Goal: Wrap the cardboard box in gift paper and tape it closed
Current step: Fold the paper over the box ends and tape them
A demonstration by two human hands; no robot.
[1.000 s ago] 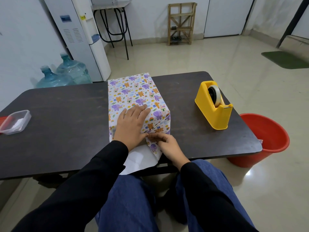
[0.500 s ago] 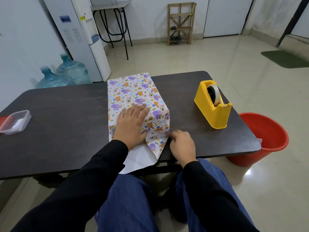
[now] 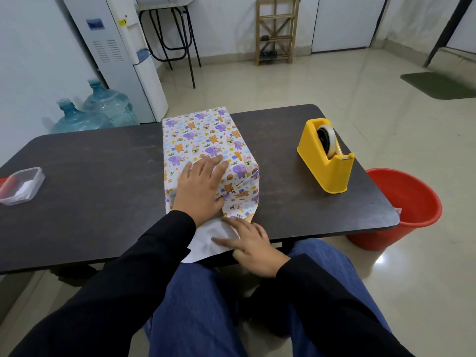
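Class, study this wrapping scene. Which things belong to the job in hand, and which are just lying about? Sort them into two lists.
Part of the job: gift-wrapped box; white paper flap; yellow tape dispenser; left hand, flat on top; right hand, on the flap.

Just lying about: clear plastic container; red bucket; water bottles; wooden rack; green mat.

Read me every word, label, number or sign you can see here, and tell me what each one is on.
No text here can be read.
The blue label on the water dispenser: too blurred to read.
The yellow sticker on the same dispenser: too small to read.
The gift paper: animal and rainbow pictures only, no words.
The yellow tape dispenser: no marking shows.
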